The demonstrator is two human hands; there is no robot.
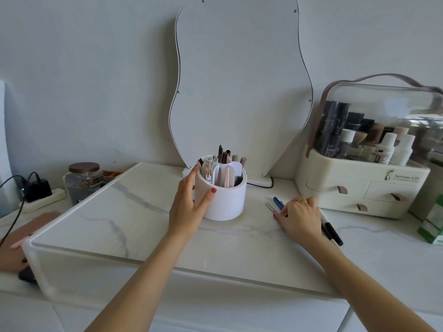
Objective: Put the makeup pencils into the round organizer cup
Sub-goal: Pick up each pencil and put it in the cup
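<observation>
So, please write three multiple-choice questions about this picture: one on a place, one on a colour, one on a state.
1. Where do the loose pencils lie?
A. right of the cup
B. on the glass jar
C. inside a drawer

2. What colour is the cup?
A. black
B. white
C. green

3. What does the left hand do?
A. hangs idle
B. holds a phone
C. holds the cup

Answers: 1 A, they lie on the tabletop under the right hand. 2 B, its wall is white. 3 C, thumb and fingers curl round its side.
</observation>
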